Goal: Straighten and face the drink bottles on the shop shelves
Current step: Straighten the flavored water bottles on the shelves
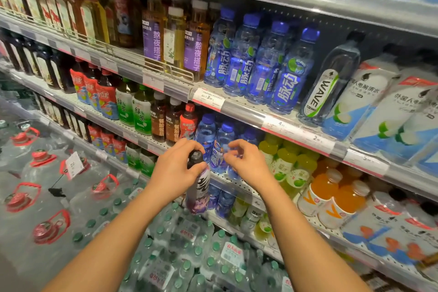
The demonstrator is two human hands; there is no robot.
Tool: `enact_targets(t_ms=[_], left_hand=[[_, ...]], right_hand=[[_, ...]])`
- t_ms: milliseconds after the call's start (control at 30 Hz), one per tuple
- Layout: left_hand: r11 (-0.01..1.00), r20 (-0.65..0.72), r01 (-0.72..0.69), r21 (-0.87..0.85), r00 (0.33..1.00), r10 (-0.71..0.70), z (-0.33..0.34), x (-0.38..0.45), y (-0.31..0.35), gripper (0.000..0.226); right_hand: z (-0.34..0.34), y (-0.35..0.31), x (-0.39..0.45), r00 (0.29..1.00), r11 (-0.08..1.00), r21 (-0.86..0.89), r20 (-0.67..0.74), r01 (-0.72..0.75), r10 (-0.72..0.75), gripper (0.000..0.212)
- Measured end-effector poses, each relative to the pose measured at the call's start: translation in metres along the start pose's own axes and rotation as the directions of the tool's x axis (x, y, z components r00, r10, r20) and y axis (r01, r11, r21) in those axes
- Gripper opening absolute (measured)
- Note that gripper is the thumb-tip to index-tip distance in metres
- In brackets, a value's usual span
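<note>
A shop worker faces up the vitamin-water section of a drinks aisle, holding a black-capped bottle [198,183] out in front of the middle shelf [239,183] while making room for it. The left hand [176,170], just left of centre frame, grips this bottle by its neck and shoulder, fingers curled tight round it, its grey and purple label hanging tilted toward six o'clock. The right hand [246,161], at three o'clock from the left, reaches in among the blue-capped vitamin-water bottles [219,147], fingers narrowly bent as if pinching or turning one; whether they actually close on it cannot be told. The step in hand appears to be squaring this blue row, and the next move likely calls for turning the front bottle label-out, then finding the stray bottle its own slot. At twelve o'clock, the upper blue row [260,61] already stands faced, a clear WAVE bottle [329,83] leaning beside it.
</note>
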State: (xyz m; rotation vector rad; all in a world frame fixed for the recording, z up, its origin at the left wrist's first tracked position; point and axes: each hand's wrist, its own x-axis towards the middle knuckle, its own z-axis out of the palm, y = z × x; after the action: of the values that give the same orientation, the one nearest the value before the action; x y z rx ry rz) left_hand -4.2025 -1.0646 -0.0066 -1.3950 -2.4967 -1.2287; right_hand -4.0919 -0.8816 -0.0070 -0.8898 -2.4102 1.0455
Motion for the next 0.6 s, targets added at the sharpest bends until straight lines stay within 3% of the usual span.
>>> enact_targets(t_ms=[133, 333, 500, 600], left_hand=[[0.998, 0.019, -0.061, -0.024, 0.998, 0.062, 0.013, 0.004, 0.029, 0.028], [0.983, 0.099, -0.162, -0.088, 0.980, 0.171, 0.044, 0.006, 0.091, 0.029], [0.952, 0.121, -0.273, -0.135, 0.949, 0.290, 0.068, 0.007, 0.161, 0.032], [0.923, 0.126, -0.338, -0.183, 0.923, 0.363, 0.077, 0.004, 0.204, 0.029]], right_hand=[[-0.013, 0.025, -0.066, 1.000, 0.989, 0.150, 0.003, -0.006, 0.005, 0.025], [-0.060, 0.048, -0.125, 0.992, 0.988, 0.142, 0.104, 0.052, -0.068, 0.053], [-0.112, 0.063, -0.152, 0.999, 0.994, 0.101, 0.012, 0.035, -0.036, 0.080], [-0.140, 0.070, -0.171, 0.995, 0.994, 0.109, -0.100, 0.018, -0.007, 0.080]])
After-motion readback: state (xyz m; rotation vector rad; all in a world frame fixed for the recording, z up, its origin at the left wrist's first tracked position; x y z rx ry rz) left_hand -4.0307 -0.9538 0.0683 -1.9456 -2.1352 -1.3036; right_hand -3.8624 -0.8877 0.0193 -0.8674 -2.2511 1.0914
